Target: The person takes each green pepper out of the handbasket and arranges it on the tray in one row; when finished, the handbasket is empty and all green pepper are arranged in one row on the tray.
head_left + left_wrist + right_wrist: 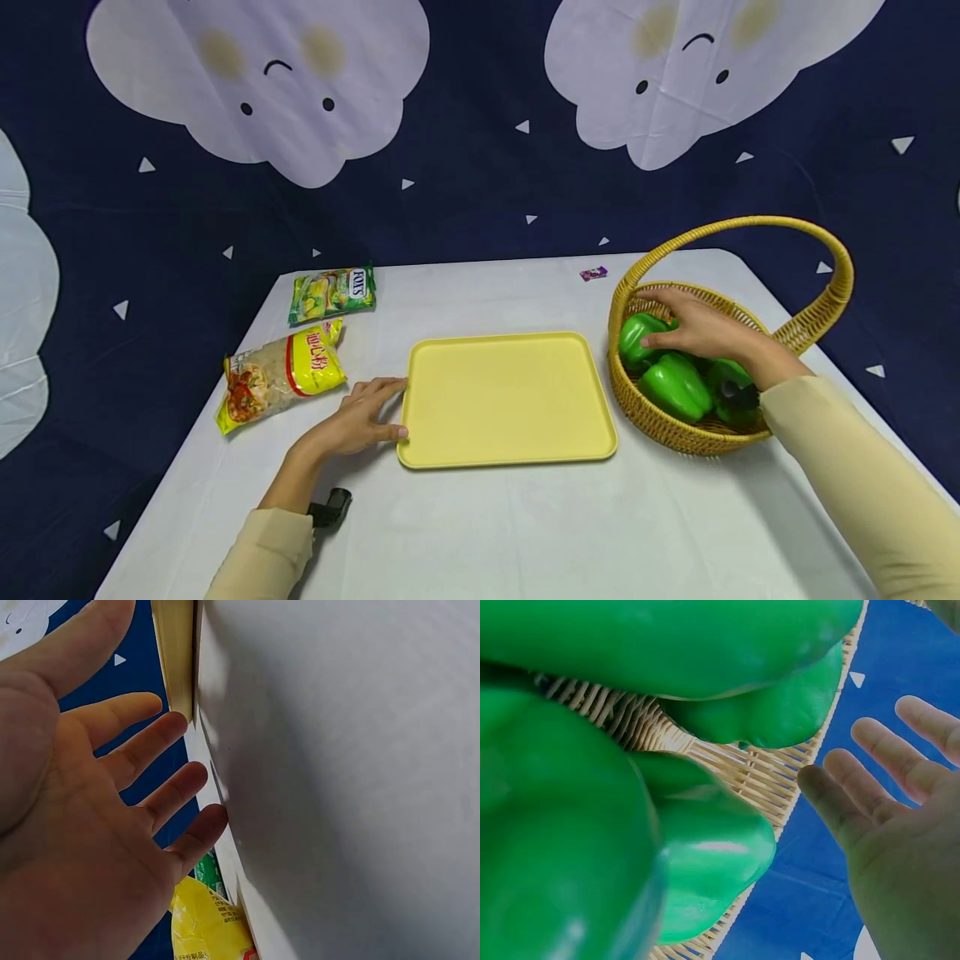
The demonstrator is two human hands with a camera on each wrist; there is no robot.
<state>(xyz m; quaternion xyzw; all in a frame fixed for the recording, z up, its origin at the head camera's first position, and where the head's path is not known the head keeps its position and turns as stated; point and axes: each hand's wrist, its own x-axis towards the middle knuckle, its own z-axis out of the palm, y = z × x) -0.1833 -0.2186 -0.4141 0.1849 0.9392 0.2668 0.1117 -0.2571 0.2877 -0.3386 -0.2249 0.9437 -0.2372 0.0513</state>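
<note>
A yellow rectangular tray (510, 400) lies flat on the white table. At its left edge is my left hand (360, 417), with fingertips and thumb touching or very close to the rim. The left wrist view shows that hand (90, 795) with its fingers extended and nothing in the palm. My right hand (701, 325) reaches over a wicker basket (652, 421) holding several green bell peppers (675, 387). In the right wrist view, the straight fingers of the hand (892, 802) are spread beside the peppers (712, 847). Whether the thumb touches a pepper is unclear.
A yellow bag of noodles (285, 373) and a green snack packet (332, 296) lie left of the tray. Near the table's back edge is a small purple wrapped candy (593, 273). The tall basket handle (750, 223) arches beside the right forearm. A dark cloud-print curtain (480, 208) hangs behind.
</note>
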